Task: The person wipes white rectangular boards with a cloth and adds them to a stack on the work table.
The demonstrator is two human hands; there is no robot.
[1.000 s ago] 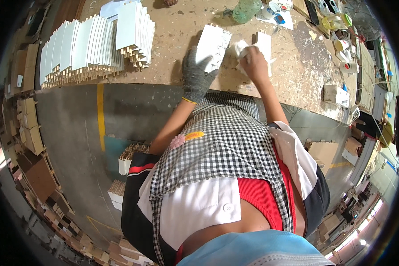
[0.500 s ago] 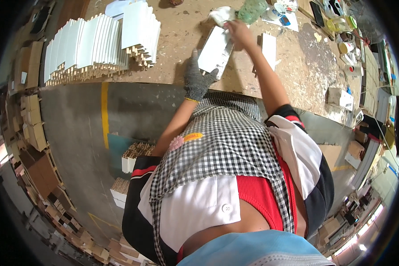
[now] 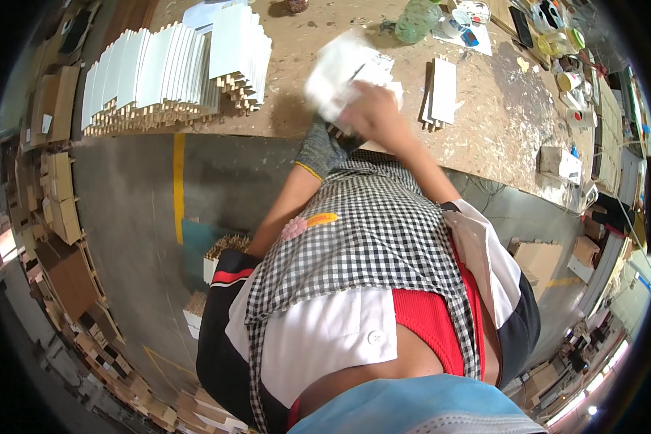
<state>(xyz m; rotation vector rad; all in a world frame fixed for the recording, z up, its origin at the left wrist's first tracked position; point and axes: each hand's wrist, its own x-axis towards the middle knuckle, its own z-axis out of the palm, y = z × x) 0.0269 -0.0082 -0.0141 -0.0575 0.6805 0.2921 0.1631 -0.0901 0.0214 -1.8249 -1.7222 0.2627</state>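
Observation:
A white cloth (image 3: 333, 65), smeared by motion, is bunched in my bare right hand (image 3: 376, 112), whose fingers press down on it. Under and beside the cloth, a white board (image 3: 375, 71) with wooden pegs at its near end lies mostly covered. My left hand (image 3: 324, 148), in a dark grey knit glove, is closed on the board's near end at the table's front edge. The right hand and cloth hide part of its fingers. To the right, a couple of similar white boards (image 3: 443, 90) rest on the table, apart from both hands.
Many stacked white pegged boards (image 3: 148, 72) stand at the table's left. Toward the back right are a green plastic bottle (image 3: 416, 22), cups (image 3: 456, 23) and a phone (image 3: 519, 25). A small white box (image 3: 559, 163) sits near the right front edge of the brown table (image 3: 289, 50).
My right hand has come nearer, dragging the white cloth from the board's far end toward my left hand. The cloth now covers much of the board. My left hand stays at the near end.

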